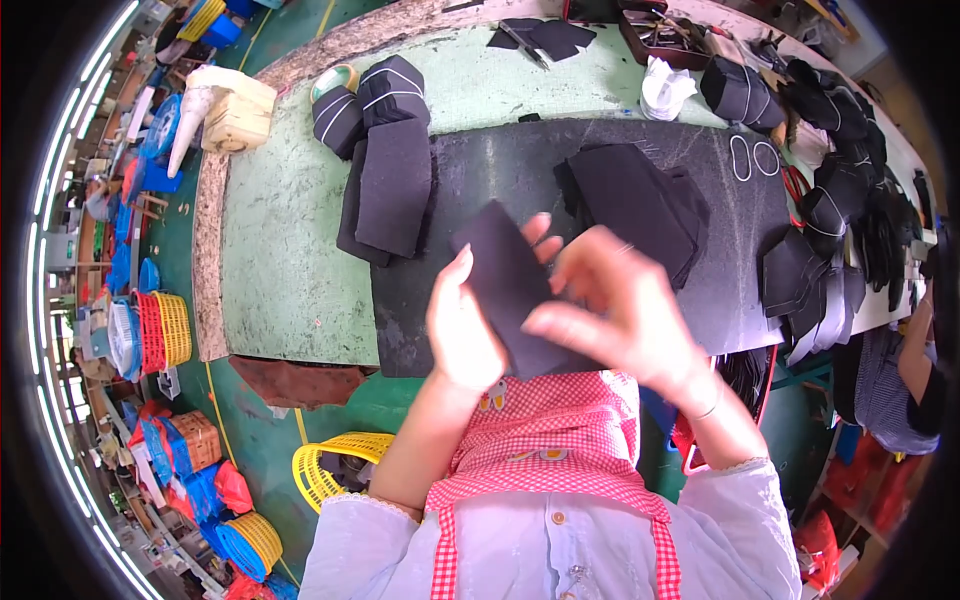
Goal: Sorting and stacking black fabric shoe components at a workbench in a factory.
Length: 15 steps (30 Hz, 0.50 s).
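In front of my apron, above the black mat (410,320), my left hand (465,335) grips a black cut piece (505,285) shaped like a panel, thumb along its near side and fingertips showing past its far edge. Whether it is one layer or several I cannot tell. My right hand (635,310) is just right of that piece, slightly smeared, its thumb and fingers apart and the thumb close to the piece's edge. Beyond it, a loose pile of black pieces (630,200) lies fanned on the mat. To the left is a stack of black pieces (395,185).
Banded black bundles (392,88) stand beside a tape roll (335,80) at the far left. White-handled scissors (755,158) lie at the mat's right, near more banded bundles (838,205). A yellow basket (318,472) sits below the table; another person's arm (915,350) shows at right.
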### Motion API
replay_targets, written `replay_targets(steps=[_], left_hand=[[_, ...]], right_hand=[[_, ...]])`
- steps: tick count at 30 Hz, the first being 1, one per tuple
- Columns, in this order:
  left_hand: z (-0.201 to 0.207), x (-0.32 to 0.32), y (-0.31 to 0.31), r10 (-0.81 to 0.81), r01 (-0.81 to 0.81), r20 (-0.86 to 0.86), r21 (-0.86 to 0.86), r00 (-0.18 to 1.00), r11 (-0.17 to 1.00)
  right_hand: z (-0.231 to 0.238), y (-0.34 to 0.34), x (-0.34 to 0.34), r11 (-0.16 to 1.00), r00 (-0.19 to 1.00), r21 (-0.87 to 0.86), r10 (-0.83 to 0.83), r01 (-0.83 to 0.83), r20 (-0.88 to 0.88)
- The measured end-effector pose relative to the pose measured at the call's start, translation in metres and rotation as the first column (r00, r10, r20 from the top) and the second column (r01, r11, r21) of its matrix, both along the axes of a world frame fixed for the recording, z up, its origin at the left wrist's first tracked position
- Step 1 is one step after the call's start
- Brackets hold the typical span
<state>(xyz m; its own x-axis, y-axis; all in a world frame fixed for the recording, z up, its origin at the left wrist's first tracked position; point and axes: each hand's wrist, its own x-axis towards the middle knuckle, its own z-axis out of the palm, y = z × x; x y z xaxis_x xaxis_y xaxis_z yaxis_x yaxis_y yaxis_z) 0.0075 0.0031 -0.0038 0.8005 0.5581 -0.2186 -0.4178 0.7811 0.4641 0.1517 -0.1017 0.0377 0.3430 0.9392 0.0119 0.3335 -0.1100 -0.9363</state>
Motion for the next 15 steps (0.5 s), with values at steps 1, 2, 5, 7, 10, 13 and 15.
replay_targets(steps=[1,2,5,7,10,13,15], left_hand=[[0.003,0.005,-0.005,-0.007,0.007,-0.004,-0.015,1.0,1.0],[0.004,0.007,-0.007,-0.026,0.028,-0.026,0.064,0.999,0.998],[0.005,0.007,-0.004,-0.067,0.071,0.088,-0.041,0.994,0.997],[-0.003,0.008,-0.007,-0.118,0.116,0.014,0.112,0.993,0.987],[0.004,0.006,-0.009,-0.137,0.167,-0.126,0.269,0.983,0.949],[0.005,0.006,-0.006,-0.176,0.187,-0.071,0.197,0.982,0.962],[0.001,0.002,-0.004,-0.214,0.212,0.005,0.11,0.977,0.971]], right_hand=[[-0.008,0.003,-0.011,0.993,0.993,0.007,0.12,-0.12,-0.01],[-0.01,0.007,-0.016,0.993,0.988,-0.029,0.111,-0.115,-0.106],[-0.033,0.003,-0.012,0.996,0.856,-0.028,0.063,-0.089,-0.514],[-0.039,0.002,-0.01,0.994,0.761,0.069,0.107,-0.081,-0.64],[-0.04,-0.002,0.003,0.977,0.656,0.054,0.178,-0.205,-0.734],[-0.028,-0.001,0.005,0.971,0.644,0.0,0.157,-0.237,-0.749],[-0.031,-0.002,0.005,0.971,0.658,0.011,0.17,-0.239,-0.734]])
